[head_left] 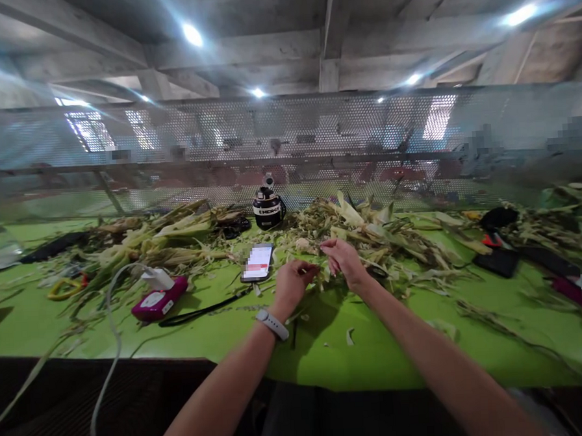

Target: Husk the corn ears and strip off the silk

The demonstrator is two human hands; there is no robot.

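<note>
My left hand [294,284], with a pale band on its wrist, hovers over the green table with thumb and fingers pinched together. Just to its right is my right hand [343,262], its fingers curled in and pointing toward the left one. Whatever lies between the fingertips is too small to make out. Behind my right hand spreads a heap of dry corn husks [384,236]. Pale scraps of husk [350,336] are scattered on the table below the hands. A phone [258,262] with a lit screen lies beyond my left hand.
A black jug marked ENERGY [267,209] stands before a perforated metal screen [296,126]. On the left are a magenta power strip [159,300] with a white plug and cable, more husks [175,243] and yellow-handled scissors [64,290]. Dark items [498,259] lie at right.
</note>
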